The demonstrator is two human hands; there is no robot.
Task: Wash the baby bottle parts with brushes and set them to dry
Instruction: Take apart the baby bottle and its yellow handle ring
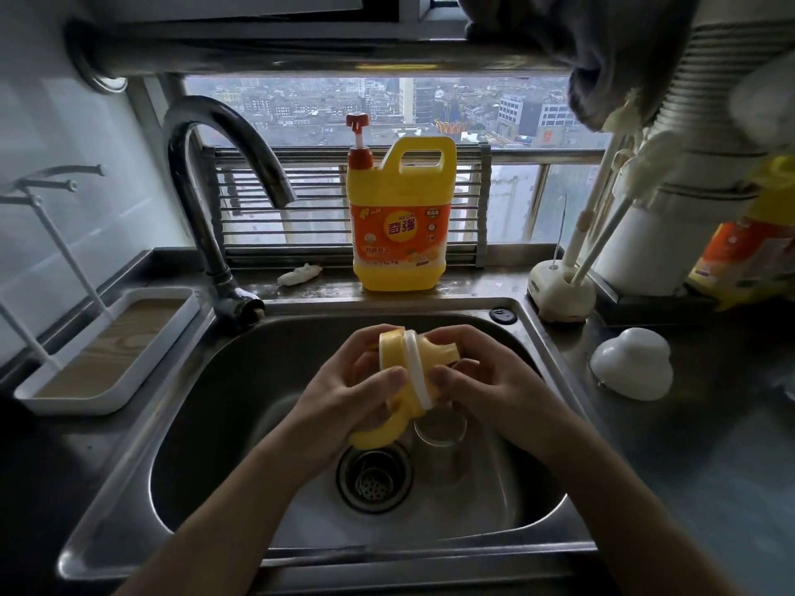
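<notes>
Yellow handle collar [391, 352] with its white ring is up over the middle of the sink [215, 423], held between both hands. The left hand [340, 406] is wrapped round the yellow side with the thumb on top, and the right hand [494, 380] is curled round the ring side, so my guess is they're twisting the two apart. It looks like light, stiff plastic, probably slippery once wet and soapy, so I'd grab the body either side of the ring and not the thin handle loops. The clear bottle [439, 440] stands in the basin right under it, next to the drain. The brushes [602, 234] sit untouched in their stand on the right, with a white cap [630, 363] near them and the drying tray [107, 350] on the left.
</notes>
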